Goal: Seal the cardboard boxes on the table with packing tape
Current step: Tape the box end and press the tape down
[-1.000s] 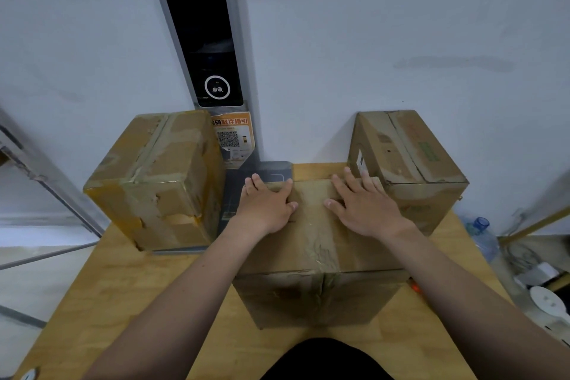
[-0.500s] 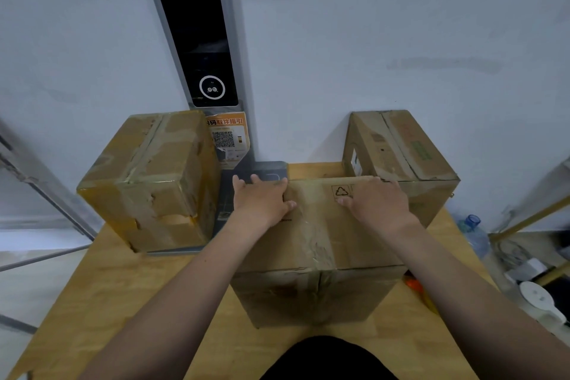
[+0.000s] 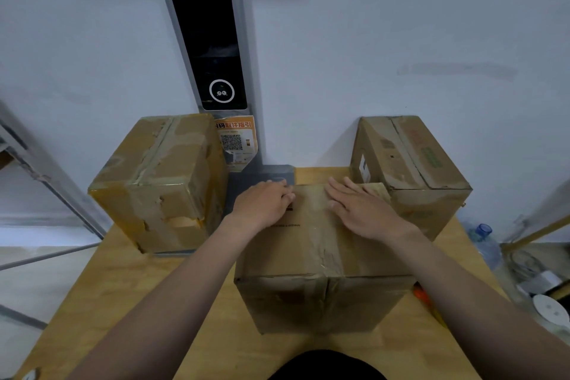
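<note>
A worn cardboard box stands in the middle of the wooden table, close in front of me, with clear tape running along its top seam. My left hand lies on the far left part of the box top, its fingers bent over the far edge. My right hand rests flat with straight fingers on the far right part of the top, beside the seam. Two more taped boxes stand behind: one at the back left, one at the back right. No tape roll is visible.
An orange-handled object lies on the table, half hidden at the middle box's right side. A grey panel with a dark screen and a QR sticker runs up the wall. A water bottle and clutter sit right of the table.
My right hand slid to the far edge with bent fingers, then came back flat on the top. My left hand moved slightly further, its fingers now over the far edge.
</note>
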The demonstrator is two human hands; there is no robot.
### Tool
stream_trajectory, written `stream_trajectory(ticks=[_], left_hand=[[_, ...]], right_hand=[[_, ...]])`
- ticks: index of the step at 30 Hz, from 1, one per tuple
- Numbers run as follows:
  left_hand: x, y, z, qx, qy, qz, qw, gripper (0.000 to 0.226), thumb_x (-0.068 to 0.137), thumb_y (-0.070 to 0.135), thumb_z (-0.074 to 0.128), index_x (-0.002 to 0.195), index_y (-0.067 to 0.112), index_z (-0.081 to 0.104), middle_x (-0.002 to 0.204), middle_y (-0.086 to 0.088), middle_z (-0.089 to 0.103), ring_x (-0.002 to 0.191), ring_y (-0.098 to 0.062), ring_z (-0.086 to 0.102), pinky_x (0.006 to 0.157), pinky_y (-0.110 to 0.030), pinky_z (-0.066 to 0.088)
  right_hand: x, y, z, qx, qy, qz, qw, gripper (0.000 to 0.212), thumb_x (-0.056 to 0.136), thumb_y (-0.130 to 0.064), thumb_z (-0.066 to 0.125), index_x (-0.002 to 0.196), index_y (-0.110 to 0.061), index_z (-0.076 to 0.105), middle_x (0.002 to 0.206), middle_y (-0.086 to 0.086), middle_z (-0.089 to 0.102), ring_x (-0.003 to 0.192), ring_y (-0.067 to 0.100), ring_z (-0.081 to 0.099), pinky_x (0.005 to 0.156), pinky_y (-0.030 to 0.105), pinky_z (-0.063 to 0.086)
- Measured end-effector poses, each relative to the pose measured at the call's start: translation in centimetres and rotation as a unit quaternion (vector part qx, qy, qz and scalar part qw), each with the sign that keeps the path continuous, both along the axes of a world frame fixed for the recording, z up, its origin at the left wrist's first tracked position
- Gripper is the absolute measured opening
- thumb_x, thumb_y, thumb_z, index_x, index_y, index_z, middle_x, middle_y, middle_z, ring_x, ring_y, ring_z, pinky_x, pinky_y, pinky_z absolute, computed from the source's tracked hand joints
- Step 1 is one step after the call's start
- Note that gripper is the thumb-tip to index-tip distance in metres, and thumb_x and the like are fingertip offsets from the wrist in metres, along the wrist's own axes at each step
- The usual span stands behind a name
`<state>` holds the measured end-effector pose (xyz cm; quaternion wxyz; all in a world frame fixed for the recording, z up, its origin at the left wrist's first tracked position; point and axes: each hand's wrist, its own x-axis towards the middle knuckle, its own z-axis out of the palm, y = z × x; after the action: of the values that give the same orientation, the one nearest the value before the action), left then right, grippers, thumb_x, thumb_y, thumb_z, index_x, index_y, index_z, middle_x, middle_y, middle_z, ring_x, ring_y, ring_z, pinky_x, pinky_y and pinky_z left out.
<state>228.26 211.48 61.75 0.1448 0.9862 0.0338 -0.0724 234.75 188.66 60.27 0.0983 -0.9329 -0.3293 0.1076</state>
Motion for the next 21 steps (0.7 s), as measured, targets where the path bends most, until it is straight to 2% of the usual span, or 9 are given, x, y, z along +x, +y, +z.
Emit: stream_trajectory(ticks=[2, 4, 5, 8, 11, 14, 16, 19, 21], left_hand=[[0.4, 0.2, -0.1, -0.014, -0.028, 0.019, 0.999, 0.041, 0.108, 0.046, 0.040, 0.129, 0.028, 0.070, 0.138, 0.005, 0.065, 0.124, -0.022, 0.061, 0.104, -0.043, 0.050], [1.7, 0.3, 0.3, -0.059, -0.057, 0.036, 0.996, 0.041, 0.105, 0.046, 0.048, 0.098, 0.020, 0.079, 0.098, 0.001, 0.076, 0.087, -0.019, 0.070, 0.084, -0.038, 0.057], [2.5, 0.3, 0.7, -0.085, -0.065, 0.043, 0.993, 0.040, 0.104, 0.044, 0.052, 0.091, 0.018, 0.079, 0.088, 0.001, 0.074, 0.079, -0.018, 0.068, 0.078, -0.037, 0.057], [4.2, -0.3, 1.2, -0.162, -0.038, 0.043, 0.985, 0.024, 0.099, 0.041, 0.063, 0.099, 0.026, 0.082, 0.092, 0.008, 0.073, 0.084, -0.012, 0.065, 0.077, -0.034, 0.053], [5.0, -0.5, 0.2, -0.184, -0.024, 0.052, 0.981, 0.015, 0.094, 0.043, 0.071, 0.092, 0.033, 0.083, 0.094, 0.012, 0.074, 0.087, -0.011, 0.065, 0.084, -0.039, 0.055], [5.2, 0.7, -0.4, -0.207, 0.000, 0.062, 0.976, 0.024, 0.089, 0.047, 0.076, 0.067, 0.037, 0.074, 0.075, 0.022, 0.069, 0.079, -0.008, 0.063, 0.074, -0.034, 0.050], [5.2, 1.4, -0.6, -0.210, 0.016, 0.058, 0.976, 0.022, 0.087, 0.051, 0.076, 0.072, 0.035, 0.077, 0.069, 0.021, 0.068, 0.079, -0.009, 0.064, 0.078, -0.035, 0.051], [4.9, 2.5, -0.5, -0.208, 0.035, 0.055, 0.976, 0.025, 0.086, 0.056, 0.074, 0.090, 0.033, 0.083, 0.086, 0.014, 0.077, 0.090, -0.011, 0.070, 0.090, -0.042, 0.056], [4.5, 3.3, -0.8, -0.204, 0.035, 0.060, 0.977, 0.029, 0.088, 0.054, 0.073, 0.091, 0.028, 0.084, 0.086, 0.009, 0.078, 0.086, -0.011, 0.071, 0.086, -0.037, 0.057]], right_hand=[[0.5, -0.3, 0.3, 0.030, -0.019, -0.043, 0.998, 0.044, 0.109, -0.041, 0.030, 0.148, -0.033, 0.048, 0.158, -0.014, 0.039, 0.148, 0.018, 0.033, 0.120, 0.047, 0.029], [1.2, 0.8, 1.2, 0.055, -0.042, -0.080, 0.994, 0.031, 0.106, -0.037, 0.041, 0.112, -0.030, 0.071, 0.123, -0.004, 0.069, 0.118, 0.025, 0.062, 0.101, 0.047, 0.049], [1.5, 1.7, 1.8, 0.064, -0.057, -0.085, 0.993, 0.029, 0.104, -0.035, 0.045, 0.097, -0.028, 0.072, 0.106, -0.002, 0.071, 0.104, 0.026, 0.066, 0.091, 0.045, 0.053], [3.3, 4.5, 2.0, 0.108, 0.000, -0.074, 0.991, 0.025, 0.100, -0.030, 0.055, 0.096, -0.023, 0.079, 0.092, -0.001, 0.073, 0.083, 0.019, 0.064, 0.078, 0.037, 0.054], [4.4, 5.5, 1.4, 0.148, 0.079, -0.080, 0.983, 0.027, 0.096, -0.030, 0.063, 0.085, -0.013, 0.080, 0.072, 0.007, 0.068, 0.060, 0.015, 0.052, 0.060, 0.030, 0.043], [5.1, 4.4, 1.3, 0.163, 0.116, -0.073, 0.977, 0.031, 0.093, -0.031, 0.070, 0.063, -0.025, 0.071, 0.051, -0.019, 0.056, 0.049, -0.002, 0.048, 0.051, 0.012, 0.033], [5.4, 3.2, 1.3, 0.154, 0.127, -0.068, 0.978, 0.018, 0.091, -0.037, 0.072, 0.078, -0.027, 0.079, 0.066, -0.023, 0.066, 0.060, -0.008, 0.054, 0.060, 0.010, 0.038], [6.0, 1.2, 1.2, 0.136, 0.118, -0.079, 0.980, 0.023, 0.089, -0.048, 0.071, 0.102, -0.032, 0.080, 0.112, -0.010, 0.075, 0.094, 0.004, 0.065, 0.093, 0.031, 0.051], [5.9, -0.5, 1.4, 0.136, 0.115, -0.097, 0.979, 0.024, 0.089, -0.049, 0.070, 0.104, -0.032, 0.078, 0.117, -0.012, 0.072, 0.100, 0.005, 0.063, 0.098, 0.033, 0.049]])
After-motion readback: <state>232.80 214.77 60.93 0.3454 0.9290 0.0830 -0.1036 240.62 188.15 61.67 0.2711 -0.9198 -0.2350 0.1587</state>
